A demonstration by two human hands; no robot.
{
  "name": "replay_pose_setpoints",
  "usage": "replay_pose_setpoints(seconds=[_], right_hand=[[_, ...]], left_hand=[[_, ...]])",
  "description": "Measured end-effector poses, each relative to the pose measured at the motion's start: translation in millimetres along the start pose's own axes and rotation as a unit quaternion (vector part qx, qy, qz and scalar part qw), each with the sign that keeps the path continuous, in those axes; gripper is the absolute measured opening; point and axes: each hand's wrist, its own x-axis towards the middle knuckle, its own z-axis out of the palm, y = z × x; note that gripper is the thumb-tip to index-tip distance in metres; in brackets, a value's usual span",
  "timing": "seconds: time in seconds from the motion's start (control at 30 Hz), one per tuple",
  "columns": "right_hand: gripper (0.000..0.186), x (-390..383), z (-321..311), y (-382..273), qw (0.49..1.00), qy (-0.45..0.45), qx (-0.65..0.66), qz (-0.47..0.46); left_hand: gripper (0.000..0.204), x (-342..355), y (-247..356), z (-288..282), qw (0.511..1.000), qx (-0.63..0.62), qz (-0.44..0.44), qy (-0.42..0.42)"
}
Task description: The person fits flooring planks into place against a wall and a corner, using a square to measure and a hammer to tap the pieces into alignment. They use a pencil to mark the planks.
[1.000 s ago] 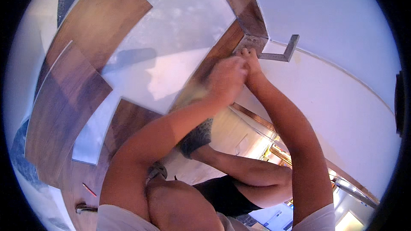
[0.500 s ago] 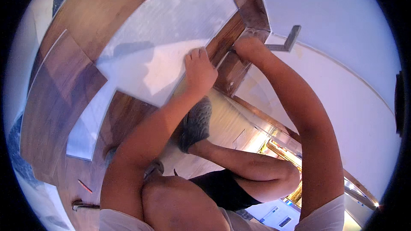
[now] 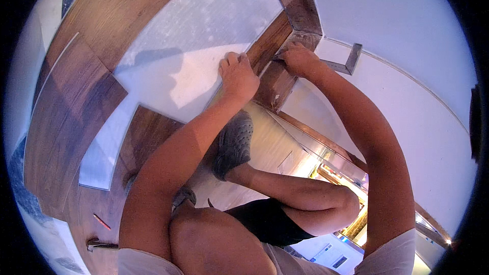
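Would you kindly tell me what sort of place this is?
It looks like an indoor renovation site, judging by the brown planks, the pale surface showing between them and the L-shaped metal square.

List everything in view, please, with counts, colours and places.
Larger planks: three or more, brown, left
Narrow plank: one, brown, upper middle
Short board: one, brown, beside narrow plank
Floor area: one, whitish, upper middle
Carpenter's square: one, grey, upper right
Walls: count unclear, white, right
Slim stick: one, red, lower left
Hammer-like tool: one, dark, lower left
Background items: uncountable, yellow, lower right
Clog: one clear, grey, centre
Shorts: one, black, bottom
Sleeves: two, whitish, bottom
Legs: two, bare, bottom
Left hand: one, bare, by narrow plank
Right hand: one, bare, over short board
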Motion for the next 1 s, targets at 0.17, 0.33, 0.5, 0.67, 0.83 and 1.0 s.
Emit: replay_pose_setpoints(seconds=[0.17, 0.33, 0.5, 0.67, 0.83, 1.0], right_hand=[[0.025, -11, -12, -10, 1.000, -0.010, -0.013, -0.022], [0.041, -29, 2, -19, 0.998, 0.046, 0.027, 0.022], [0.043, -38, 7, -24, 0.999, 0.027, 0.004, 0.025], [0.034, -29, -1, -23, 0.999, 0.039, -0.005, 0.031], [0.028, -21, -19, -34, 0.991, -0.033, -0.030, 0.128], [0.022, -15, -23, -11, 0.996, -0.033, -0.013, 0.083]], left_hand=[[0.048, 0, 2, -6, 1.000, -0.003, -0.014, -0.009], [0.044, 1, -4, -7, 1.000, -0.009, 0.000, -0.005], [0.042, 3, -8, -6, 1.000, -0.009, 0.018, -0.011], [0.032, 8, -8, -6, 0.999, 0.011, 0.036, -0.015], [0.029, 28, -12, -13, 0.997, -0.033, 0.057, -0.029], [0.032, 70, -25, 5, 0.993, -0.009, 0.112, -0.049]])
